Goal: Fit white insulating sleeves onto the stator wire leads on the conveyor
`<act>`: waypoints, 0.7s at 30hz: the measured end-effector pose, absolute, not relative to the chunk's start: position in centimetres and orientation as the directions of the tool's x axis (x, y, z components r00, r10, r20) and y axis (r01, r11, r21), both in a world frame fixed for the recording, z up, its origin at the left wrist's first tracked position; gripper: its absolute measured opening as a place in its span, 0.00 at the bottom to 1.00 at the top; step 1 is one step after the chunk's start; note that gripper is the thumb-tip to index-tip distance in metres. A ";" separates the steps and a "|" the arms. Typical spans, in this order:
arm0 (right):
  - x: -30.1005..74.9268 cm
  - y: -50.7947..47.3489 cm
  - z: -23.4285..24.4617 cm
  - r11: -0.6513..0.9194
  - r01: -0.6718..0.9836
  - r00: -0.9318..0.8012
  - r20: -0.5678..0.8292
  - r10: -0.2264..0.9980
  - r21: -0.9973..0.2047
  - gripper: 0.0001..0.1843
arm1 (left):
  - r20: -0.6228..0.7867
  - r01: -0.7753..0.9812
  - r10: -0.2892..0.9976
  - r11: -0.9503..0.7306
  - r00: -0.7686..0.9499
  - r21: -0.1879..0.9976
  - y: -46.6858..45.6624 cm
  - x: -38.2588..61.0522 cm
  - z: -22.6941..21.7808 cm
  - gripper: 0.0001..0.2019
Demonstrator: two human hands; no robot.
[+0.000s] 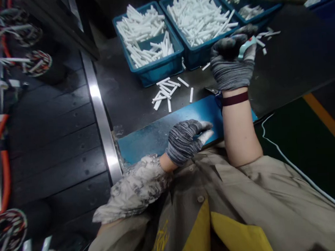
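My left hand (185,140), in a grey knit glove, rests on the blue strip (145,136) at the table's near edge, fingers curled round something white I cannot make out. My right hand (232,61), also gloved, is raised over the dark table near the blue bins, closed on a light teal-handled tool (246,46). A small pile of short white tubes (165,93) lies loose on the table between my hands and the bins.
Two blue bins (158,70) (197,52) full of white tubes stand at the back, with more bins (262,10) to the right. A conveyor (52,122) on the left carries bundled wire coils (37,62). A white cable (297,170) runs along the right.
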State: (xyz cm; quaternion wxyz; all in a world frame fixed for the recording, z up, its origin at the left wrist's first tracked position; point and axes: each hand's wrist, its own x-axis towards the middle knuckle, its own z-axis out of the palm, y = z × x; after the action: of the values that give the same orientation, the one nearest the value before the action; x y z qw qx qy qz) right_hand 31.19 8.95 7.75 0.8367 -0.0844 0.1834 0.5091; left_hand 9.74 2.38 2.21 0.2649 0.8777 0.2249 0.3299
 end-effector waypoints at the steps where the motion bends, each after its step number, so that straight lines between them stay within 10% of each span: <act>1: 30.9 9.2 8.0 0.490 -0.850 0.409 -0.344 0.845 0.193 0.21 | 0.471 0.196 0.564 -0.757 0.678 0.624 2.2 10.0 2.3 0.10; 4: 29.9 10.1 8.4 0.516 -0.740 0.420 -0.304 0.855 0.431 0.16 | 0.510 0.165 0.528 -0.787 0.679 0.595 1.9 10.3 2.5 0.12; 10: 28.5 11.1 8.2 0.518 -0.753 0.395 -0.351 0.849 0.406 0.08 | 0.553 0.231 0.511 -0.836 0.658 0.498 1.6 10.9 1.8 0.14; 21: 30.6 13.8 2.9 0.559 -0.828 0.553 -0.121 0.825 0.028 0.25 | 0.471 0.304 0.717 -0.665 0.514 0.682 4.8 10.2 3.4 0.03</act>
State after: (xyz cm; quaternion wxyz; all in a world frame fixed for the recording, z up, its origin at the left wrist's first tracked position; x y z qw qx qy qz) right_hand 30.64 13.84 2.92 0.8809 -0.0161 0.0600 0.4691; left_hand 10.24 4.84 3.38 0.2684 0.8275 0.3086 0.3847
